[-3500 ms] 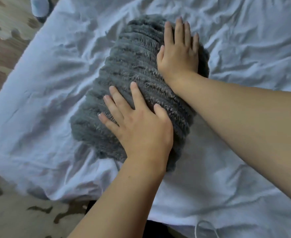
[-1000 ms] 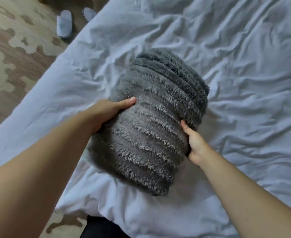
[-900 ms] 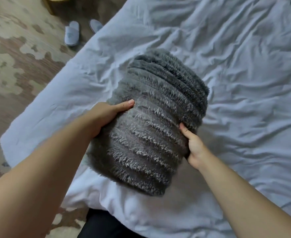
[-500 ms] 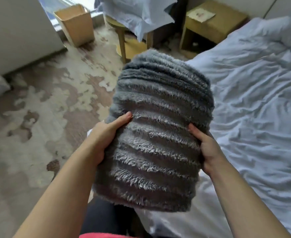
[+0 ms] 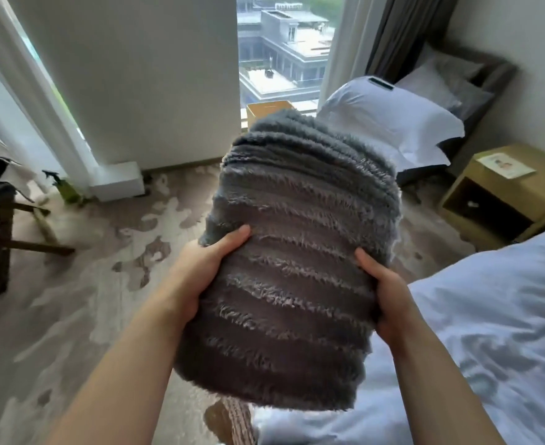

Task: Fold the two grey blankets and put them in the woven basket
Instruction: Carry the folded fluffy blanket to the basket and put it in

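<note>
A folded grey ribbed fleece blanket [image 5: 297, 258] is up in the air in front of me, above the bed's edge. My left hand [image 5: 200, 271] grips its left side, thumb on top and fingers hidden underneath. My right hand [image 5: 383, 290] grips its right side the same way. A small patch of woven material [image 5: 237, 419] shows just under the blanket at the bottom of the view; I cannot tell whether it is the basket. No second grey blanket is in view.
The white bed [image 5: 489, 332] lies at the lower right. A wooden nightstand [image 5: 502, 194] stands at the right, a white pillow [image 5: 390, 120] on a seat behind it. A wooden chair [image 5: 4, 220] is at the left, a tan box [image 5: 268, 110] by the window. Patterned carpet [image 5: 88, 284] covers the floor.
Both hands went from pressing flat on the blanket to gripping its sides and lifted it off the bed. My view has swung up and left toward the window and floor.
</note>
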